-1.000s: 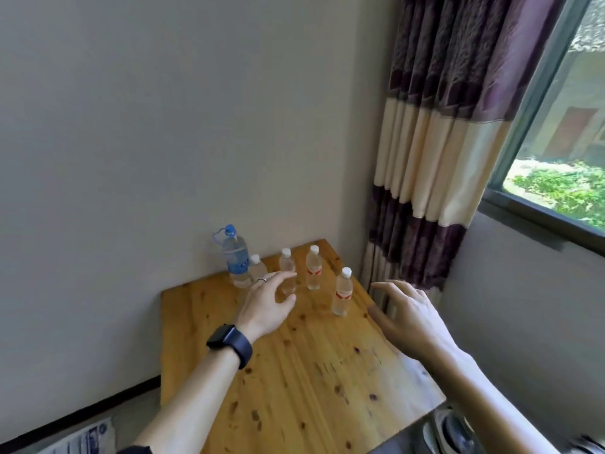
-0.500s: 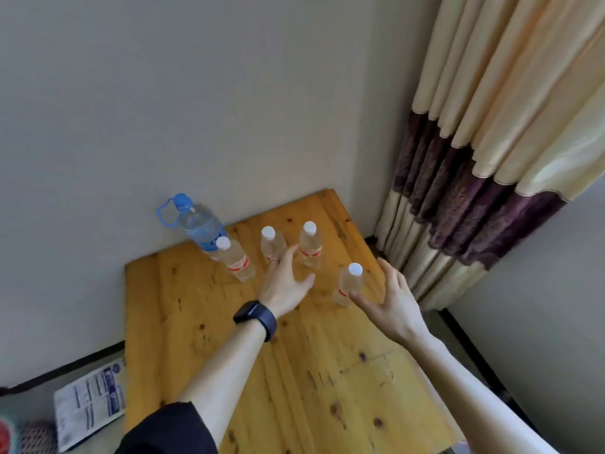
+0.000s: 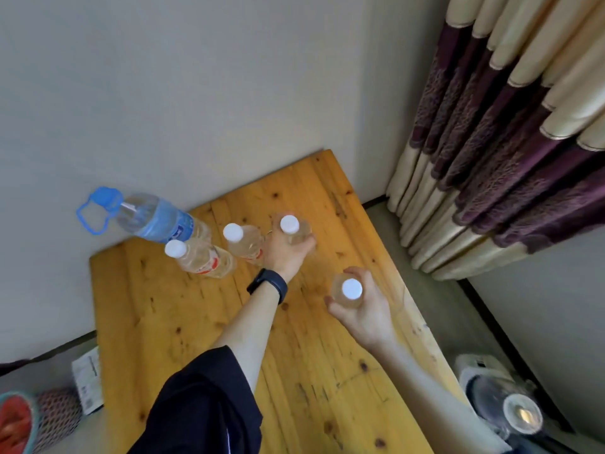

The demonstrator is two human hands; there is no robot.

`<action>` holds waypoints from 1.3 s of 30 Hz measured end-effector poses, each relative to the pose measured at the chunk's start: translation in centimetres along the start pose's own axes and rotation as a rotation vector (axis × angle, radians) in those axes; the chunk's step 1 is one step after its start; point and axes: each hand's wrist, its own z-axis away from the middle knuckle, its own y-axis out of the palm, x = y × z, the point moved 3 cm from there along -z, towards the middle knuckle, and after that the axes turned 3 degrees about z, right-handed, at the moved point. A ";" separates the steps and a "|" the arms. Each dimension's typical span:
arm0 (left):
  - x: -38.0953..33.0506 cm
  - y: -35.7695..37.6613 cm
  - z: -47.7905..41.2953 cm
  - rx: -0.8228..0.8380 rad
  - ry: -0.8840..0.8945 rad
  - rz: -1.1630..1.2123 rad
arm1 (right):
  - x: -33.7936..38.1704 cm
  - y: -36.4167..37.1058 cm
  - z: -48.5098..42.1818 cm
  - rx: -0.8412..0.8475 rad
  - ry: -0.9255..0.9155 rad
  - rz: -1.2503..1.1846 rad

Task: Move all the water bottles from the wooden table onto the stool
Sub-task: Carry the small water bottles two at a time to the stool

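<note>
— Where with the left hand (image 3: 286,253)?
— Stretched out toward the far edge of the counter (image 3: 196,322), arm almost straight, black watch (image 3: 268,285) on the wrist. Wrapped from the near side round the first small bottle (image 3: 289,224), fingers curled, white cap poking out on top.
— And with the right hand (image 3: 363,312)?
— Held closer in, by the counter's right edge, forearm bare. Closed round the second small bottle (image 3: 352,289), thumb on 1 side, fingers on the other. Cannot tell whether lifted or standing on the wood.
— Anything else to move?
— Third small bottle (image 3: 245,245) just beside the left hand, fourth small bottle (image 3: 203,260) further left, both untouched. Behind those, toward the far left corner against the wall (image 3: 196,93), 1 big blue-capped bottle (image 3: 157,217).
</note>
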 end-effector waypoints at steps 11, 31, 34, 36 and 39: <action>2.8 -1.4 7.2 -0.036 0.056 -0.046 | 1.2 -0.3 0.1 0.001 0.052 0.018; 17.0 -8.2 31.2 0.195 -0.039 -0.146 | -5.0 4.0 25.0 -0.094 0.238 -0.040; 16.9 -7.6 32.4 0.287 0.041 -0.202 | -5.8 4.6 28.4 -0.138 0.266 -0.056; 16.6 -7.0 33.4 0.329 0.079 -0.269 | -6.4 4.8 30.2 -0.149 0.324 -0.096; 16.7 -5.9 34.9 0.410 0.118 -0.319 | -7.9 4.4 33.4 -0.222 0.389 -0.182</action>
